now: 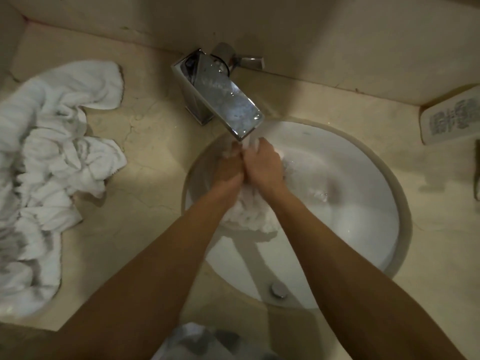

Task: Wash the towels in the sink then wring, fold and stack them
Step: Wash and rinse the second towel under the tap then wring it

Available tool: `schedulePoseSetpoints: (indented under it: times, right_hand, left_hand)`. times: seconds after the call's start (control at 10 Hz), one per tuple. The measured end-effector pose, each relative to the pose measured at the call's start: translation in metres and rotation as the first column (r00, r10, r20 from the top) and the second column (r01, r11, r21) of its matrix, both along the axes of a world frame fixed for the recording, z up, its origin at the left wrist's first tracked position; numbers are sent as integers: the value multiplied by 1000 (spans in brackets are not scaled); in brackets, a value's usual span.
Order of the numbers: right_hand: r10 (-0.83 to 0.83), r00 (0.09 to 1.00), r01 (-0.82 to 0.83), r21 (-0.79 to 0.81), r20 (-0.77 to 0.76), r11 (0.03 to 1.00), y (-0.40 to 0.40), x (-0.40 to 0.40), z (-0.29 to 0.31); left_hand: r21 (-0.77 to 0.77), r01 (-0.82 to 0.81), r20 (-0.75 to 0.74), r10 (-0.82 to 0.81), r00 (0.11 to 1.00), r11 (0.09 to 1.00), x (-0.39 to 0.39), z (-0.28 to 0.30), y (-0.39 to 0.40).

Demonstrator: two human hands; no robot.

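Note:
A wet white towel (249,216) is bunched in the round white sink (363,229), right under the chrome faucet (220,100), whose water runs onto it. My left hand (230,170) and my right hand (262,165) grip the towel's top side by side, knuckles touching, just below the spout. The rest of the towel hangs between my wrists into the basin. A heap of crumpled white towels (46,165) lies on the counter at the left.
The beige marble counter (150,178) surrounds the sink. A white dish with dark print (449,120) sits at the right edge by the wall. The chrome drain plug (278,289) shows at the near side of the basin. White cloth (197,339) shows at the bottom.

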State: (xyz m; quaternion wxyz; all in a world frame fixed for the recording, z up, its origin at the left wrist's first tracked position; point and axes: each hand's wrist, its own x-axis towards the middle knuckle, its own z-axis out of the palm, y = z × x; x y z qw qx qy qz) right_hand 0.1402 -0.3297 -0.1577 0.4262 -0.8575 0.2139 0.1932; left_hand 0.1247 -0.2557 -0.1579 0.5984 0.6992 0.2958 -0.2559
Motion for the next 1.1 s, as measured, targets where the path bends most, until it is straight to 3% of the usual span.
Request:
schedulePoseSetpoints:
  times: [0.1,0.2,0.3,0.4,0.5,0.6,0.7,0.8,0.9,1.0,1.1]
  right_hand:
    - [80,995,-79,-23,64,997,4,-6,0]
    - [-202,979,199,-53,-42,979,-12,10,-17]
    - [-80,997,80,17,-19,997,0,-2,-10]
    - [-48,998,47,18,29,999,4,-8,-10]
    - [-257,963,262,65,-83,963,-3,9,-23]
    - [-116,993,117,94,-15,989,10,1,-12]
    - [3,998,-8,93,56,996,12,-4,-8]
    - [-204,977,212,180,-58,961,-3,8,-26]
    - [-332,938,347,347,-104,872,0,-3,-17]
    - [-154,986,165,399,-60,902,7,-23,-4]
    - [-83,996,84,117,-8,990,4,-13,-18]
  left_hand:
    - [-24,170,-12,-171,985,985,-2,1,5]
    - [204,80,4,-83,997,976,-10,4,-14]
    - [65,45,-21,-44,999,997,0,-7,-2]
    - [73,123,-9,-122,992,990,1,-11,3]
    - [270,124,4,-130,992,955,-3,-10,-9]
    - [96,67,-3,-67,998,993,5,-11,8]
    - [64,147,-30,-146,989,987,-3,-5,12]
    - [212,95,21,-102,995,973,-17,5,-8]
    - [206,-13,39,5,999,979,-1,-4,-6]
    - [338,121,-31,-117,993,933,0,-14,7]
    - [86,-51,-59,56,997,995,-11,-13,-2]
